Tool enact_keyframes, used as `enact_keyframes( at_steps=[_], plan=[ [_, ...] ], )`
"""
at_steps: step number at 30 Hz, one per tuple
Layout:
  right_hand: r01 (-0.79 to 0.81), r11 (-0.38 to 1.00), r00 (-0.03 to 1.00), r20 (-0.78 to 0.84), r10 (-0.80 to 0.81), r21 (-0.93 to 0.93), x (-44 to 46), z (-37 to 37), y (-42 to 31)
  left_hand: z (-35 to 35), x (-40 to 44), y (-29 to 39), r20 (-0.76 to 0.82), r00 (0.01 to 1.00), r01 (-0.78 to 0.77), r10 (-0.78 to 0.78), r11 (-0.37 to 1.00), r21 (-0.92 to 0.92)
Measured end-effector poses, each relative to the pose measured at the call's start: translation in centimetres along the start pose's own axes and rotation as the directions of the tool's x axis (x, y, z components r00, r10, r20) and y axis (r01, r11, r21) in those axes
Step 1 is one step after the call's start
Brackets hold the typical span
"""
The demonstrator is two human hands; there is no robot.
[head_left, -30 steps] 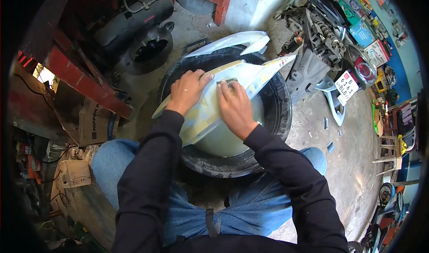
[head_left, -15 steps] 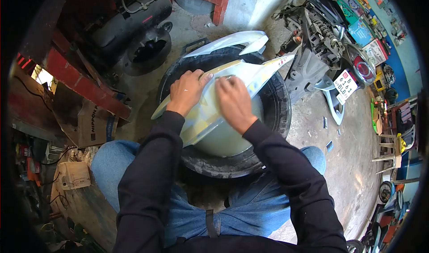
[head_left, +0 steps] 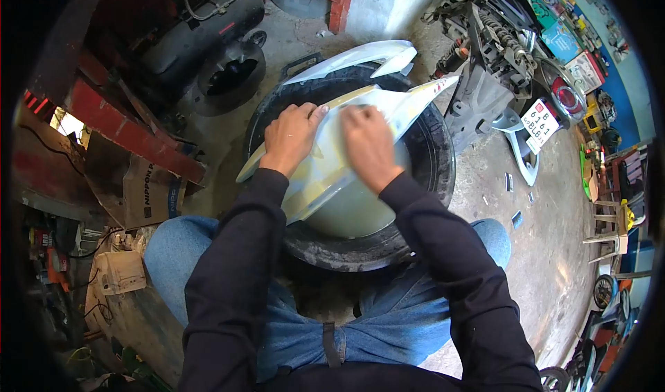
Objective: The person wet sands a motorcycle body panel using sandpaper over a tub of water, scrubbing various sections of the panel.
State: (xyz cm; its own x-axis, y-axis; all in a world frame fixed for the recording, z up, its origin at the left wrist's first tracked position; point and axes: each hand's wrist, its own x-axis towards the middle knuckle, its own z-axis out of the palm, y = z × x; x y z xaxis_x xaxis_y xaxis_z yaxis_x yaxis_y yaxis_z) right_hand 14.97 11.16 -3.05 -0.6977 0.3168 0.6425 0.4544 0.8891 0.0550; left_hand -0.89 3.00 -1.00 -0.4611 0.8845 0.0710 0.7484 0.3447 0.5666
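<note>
A pale motorcycle body panel [head_left: 324, 163] with yellowish and white patches lies tilted across a black tub [head_left: 445, 177]. Cloudy water [head_left: 357, 219] shows in the tub beneath it. My left hand [head_left: 291, 139] grips the panel near its upper left edge, thumb on top. On the middle of the panel rests my right hand [head_left: 372, 149], slightly blurred, with its fingers curled and pressed down. Whatever lies under those fingers is hidden. A second white panel [head_left: 346, 59] sits across the tub's far rim.
A partly stripped motorcycle with a licence plate [head_left: 538, 126] stands at the right. A red metal frame [head_left: 125, 125] and a cardboard box [head_left: 154, 191] are on the left. Behind them is a dark cylindrical tank [head_left: 204, 31]. Small blue scraps [head_left: 517, 219] lie on the concrete floor.
My right hand has shifted slightly right and down over the panel, its fingers still curled. My left hand keeps its grip. The view has moved a little.
</note>
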Motion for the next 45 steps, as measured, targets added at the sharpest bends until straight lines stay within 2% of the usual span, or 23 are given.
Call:
enact_keyframes(
  at_steps=[2, 6, 10, 12, 14, 16, 18, 19, 20, 22, 23, 24, 26, 28, 30, 32, 34, 35, 36, 38, 39, 42, 45],
  plan=[
    [0.071, 0.994, 0.996, -0.053, -0.067, 0.080, 0.1, -0.4, -0.4, -0.2, 0.0, 0.0, 0.011, 0.999, 0.031, -0.030, 0.999, -0.032],
    [-0.123, 0.992, 0.992, -0.033, 0.123, -0.001, 0.6, -0.4, 3.1, 0.0, -0.1, -0.3, -0.022, 1.000, -0.013, 0.012, 1.000, -0.028],
    [0.046, 0.998, 0.998, -0.041, -0.044, 0.039, 0.1, -0.2, -1.5, 0.1, 0.2, -0.1, -0.009, 1.000, 0.012, -0.012, 1.000, -0.004],
    [-0.026, 0.999, 1.000, -0.008, 0.026, 0.023, 0.5, 0.2, 1.4, 0.1, 0.0, -0.3, -0.003, 1.000, 0.025, -0.025, 1.000, -0.009],
    [-0.203, 0.977, 0.978, 0.040, 0.206, -0.068, 1.4, -1.3, 3.3, -0.1, -0.1, -0.2, -0.021, 1.000, -0.012, 0.012, 1.000, 0.009],
    [-0.173, 0.974, 0.980, 0.073, 0.185, -0.144, 1.0, -0.8, 2.2, -0.1, -0.1, -0.2, -0.009, 1.000, 0.000, 0.000, 1.000, 0.006],
    [0.064, 0.998, 0.996, 0.065, -0.063, -0.017, 0.4, -0.8, 0.0, -0.1, 0.2, 0.1, -0.007, 1.000, -0.001, 0.001, 1.000, -0.002],
    [0.074, 0.997, 0.997, 0.038, -0.074, -0.008, 0.2, -0.6, 0.6, -0.2, 0.1, 0.1, 0.003, 1.000, 0.008, -0.008, 1.000, -0.009],
    [0.075, 0.997, 0.997, 0.036, -0.074, -0.008, 0.4, -0.7, 1.8, -0.3, 0.0, 0.0, 0.013, 1.000, 0.021, -0.021, 1.000, -0.015],
    [-0.167, 0.979, 0.985, 0.018, 0.170, -0.115, 1.2, -0.9, 4.2, -0.3, 0.0, 0.1, -0.003, 1.000, 0.016, -0.016, 1.000, -0.003],
    [-0.145, 0.969, 0.976, 0.130, 0.173, -0.202, 1.1, -0.9, 3.9, -0.2, -0.1, 0.2, -0.010, 1.000, 0.007, -0.007, 1.000, 0.008],
    [-0.146, 0.968, 0.976, 0.132, 0.174, -0.203, 0.9, -0.9, 2.8, -0.2, -0.2, 0.2, -0.007, 1.000, 0.008, -0.008, 1.000, 0.007],
    [0.097, 0.991, 0.993, 0.082, -0.089, -0.096, 0.2, -0.9, 0.5, -0.1, 0.0, 0.1, -0.003, 1.000, 0.009, -0.009, 1.000, 0.000],
    [0.088, 0.995, 0.996, 0.037, -0.086, -0.049, 0.3, -0.9, 1.6, -0.1, 0.0, 0.2, -0.013, 1.000, 0.004, -0.004, 1.000, -0.013],
    [-0.124, 0.985, 0.991, 0.044, 0.130, -0.119, 1.1, -1.5, 3.7, -0.2, -0.3, -0.1, -0.020, 1.000, 0.012, -0.012, 1.000, -0.025],
    [-0.065, 0.976, 0.985, 0.144, 0.096, -0.208, 0.6, -1.1, 2.3, -0.2, -0.2, 0.2, -0.009, 1.000, 0.003, -0.003, 1.000, -0.002],
    [0.086, 0.996, 0.992, 0.088, -0.086, 0.007, -0.3, -1.2, 0.0, -0.1, -0.1, 0.2, -0.004, 1.000, 0.003, -0.003, 1.000, -0.011],
    [0.107, 0.994, 0.992, 0.061, -0.108, 0.020, -0.4, -1.3, 0.6, -0.1, -0.1, 0.0, -0.001, 1.000, 0.011, -0.011, 1.000, -0.014],
    [0.105, 0.994, 0.993, 0.059, -0.106, 0.021, -0.3, -1.6, 1.6, -0.1, -0.2, 0.0, -0.001, 1.000, 0.011, -0.011, 1.000, -0.011],
    [-0.095, 0.993, 0.995, 0.025, 0.097, -0.076, 0.4, -2.1, 3.7, -0.2, -0.2, 0.1, -0.019, 1.000, -0.004, 0.004, 1.000, -0.018],
    [-0.070, 0.991, 0.990, 0.115, 0.083, -0.112, 0.1, -2.2, 3.2, -0.1, -0.4, 0.0, -0.016, 1.000, -0.002, 0.002, 1.000, -0.016],
    [0.121, 0.992, 0.991, 0.054, -0.119, -0.040, -2.1, -2.3, -0.8, -0.2, 0.0, 0.1, -0.017, 1.000, 0.002, -0.002, 1.000, -0.012],
    [-0.006, 0.997, 0.997, 0.076, 0.013, -0.083, -0.7, -2.2, 2.3, 0.0, -0.1, -0.1, -0.019, 1.000, 0.022, -0.022, 0.999, -0.024]
  ],
)
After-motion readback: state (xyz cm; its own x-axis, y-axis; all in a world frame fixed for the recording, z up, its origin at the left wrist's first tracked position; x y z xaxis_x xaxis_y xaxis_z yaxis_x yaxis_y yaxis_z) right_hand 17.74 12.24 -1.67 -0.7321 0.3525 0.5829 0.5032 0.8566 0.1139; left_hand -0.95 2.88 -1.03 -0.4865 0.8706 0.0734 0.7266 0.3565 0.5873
